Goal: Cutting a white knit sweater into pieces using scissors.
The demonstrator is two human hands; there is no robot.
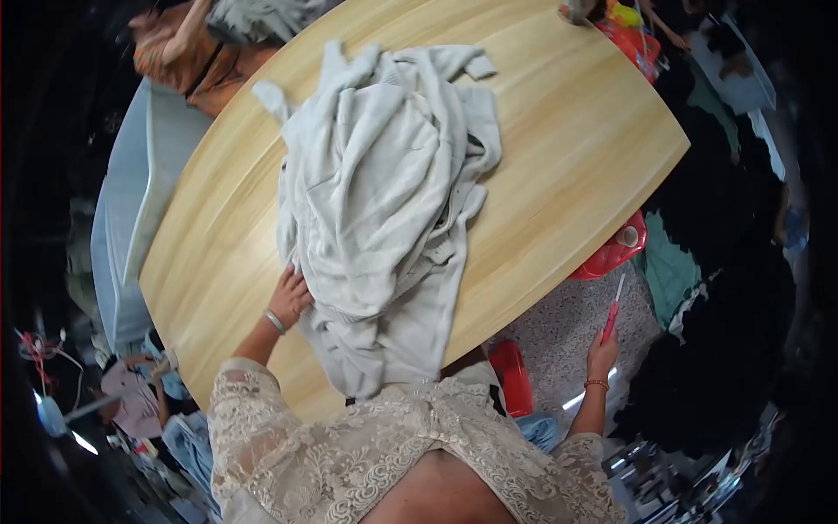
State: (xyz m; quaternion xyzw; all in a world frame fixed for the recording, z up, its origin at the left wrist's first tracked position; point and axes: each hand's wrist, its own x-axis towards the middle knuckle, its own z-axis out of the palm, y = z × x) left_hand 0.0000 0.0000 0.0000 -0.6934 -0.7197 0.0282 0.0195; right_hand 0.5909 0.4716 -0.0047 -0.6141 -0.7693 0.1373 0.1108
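Hands at the near table edge

Fingers of my left hand lie loosely spread on the pale grey garment, which is heaped from the table's near edge toward its middle. My right hand, off the table's right edge, grips a red-handled tool.

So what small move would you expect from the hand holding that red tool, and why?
Probably bringing the right hand with the red tool back over the table. It hangs off the table's edge, while the left hand already rests on the pale grey garment.
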